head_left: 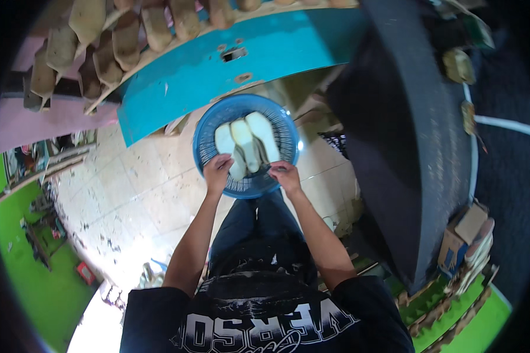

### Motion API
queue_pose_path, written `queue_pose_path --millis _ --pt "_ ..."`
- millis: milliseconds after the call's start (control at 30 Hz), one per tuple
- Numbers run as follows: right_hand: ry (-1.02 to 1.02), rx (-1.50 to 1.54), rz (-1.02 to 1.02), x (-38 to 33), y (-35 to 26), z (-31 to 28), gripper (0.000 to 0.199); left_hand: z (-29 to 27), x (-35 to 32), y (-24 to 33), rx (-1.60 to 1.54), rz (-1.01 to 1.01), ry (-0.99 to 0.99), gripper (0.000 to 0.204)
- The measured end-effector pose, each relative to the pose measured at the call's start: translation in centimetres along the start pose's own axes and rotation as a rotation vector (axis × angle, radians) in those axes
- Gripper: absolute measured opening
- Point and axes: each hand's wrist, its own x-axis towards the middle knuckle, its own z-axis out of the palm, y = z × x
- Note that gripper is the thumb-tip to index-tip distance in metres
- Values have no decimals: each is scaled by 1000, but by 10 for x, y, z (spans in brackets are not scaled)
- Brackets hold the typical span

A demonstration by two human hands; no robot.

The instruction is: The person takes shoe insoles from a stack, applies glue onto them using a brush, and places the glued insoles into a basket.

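A round blue plastic basket (209, 132) is held out in front of me at waist height. Three pale, flat shoe-sole shapes (245, 141) lie side by side in it. My left hand (218, 171) grips the basket's near rim on the left. On the right side, my right hand (284, 175) grips the same near rim. Both forearms reach up from the lower edge, over my dark trousers.
A turquoise shelf board (218, 65) runs above the basket, carrying rows of tan wooden shoe forms (100, 41). A wide dark panel (406, 135) stands at the right. Cardboard boxes (465, 235) sit lower right. Pale tiled floor (135, 200) lies below, green walls at the edges.
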Motion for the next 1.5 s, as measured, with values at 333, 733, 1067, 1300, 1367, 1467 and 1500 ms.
queue_pose_path --millis 333,733,1067,1300,1367,1467,1500 --pt "10 271 -166 -149 -63 -26 12 12 -70 112 -134 -64 -271 19" --pt "138 208 -478 -188 -97 -151 15 174 -122 196 131 152 -818 26" --pt "712 -199 -738 -249 -159 -328 20 385 -165 273 161 549 -1036 27" --pt "921 -426 -704 -234 -180 -394 29 475 -185 327 321 914 -1156 49" --pt "896 -401 -645 -221 -181 -400 30 493 -179 330 355 987 -1198 48" --pt "909 -428 -544 -217 -192 -401 30 513 -163 330 417 931 -1319 43" --pt "931 -420 -542 -217 -192 -402 28 518 -158 330 450 910 -1351 40"
